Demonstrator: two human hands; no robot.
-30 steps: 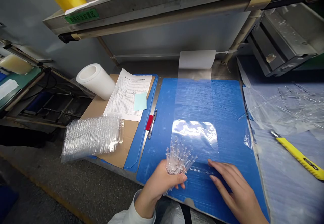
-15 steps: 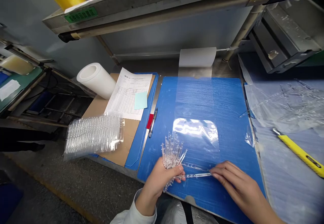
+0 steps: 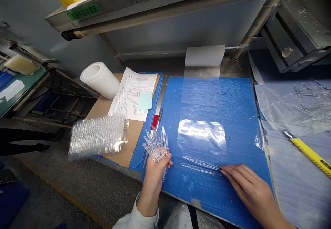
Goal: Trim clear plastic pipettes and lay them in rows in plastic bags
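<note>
My left hand [image 3: 157,167] is closed around a bundle of thin clear plastic sticks [image 3: 156,144], whose ends fan out above the fist. On the blue mat [image 3: 235,118], two more clear sticks lie side by side: an upper one [image 3: 200,162] and a lower one [image 3: 199,169], each with small round holes along the middle. The fingertips of my right hand [image 3: 248,184] are pinched together at the right end of the upper stick. Just beyond these sticks, a shiny clear film [image 3: 201,132] stretches over the mat from a roll [image 3: 205,56] at the back.
Left of the mat are a filled clear pack [image 3: 98,136], a printed sheet [image 3: 129,96], a pen [image 3: 159,116] and a white foam-like roll [image 3: 99,80]. To the right lie a yellow cutter [image 3: 310,155] and loose clear sticks [image 3: 307,105]. A metal shelf [image 3: 155,11] overhangs the back.
My left hand has moved left and slightly up with its bundle, away from the right hand. The stick formerly spanning both hands now lies on the mat beside another.
</note>
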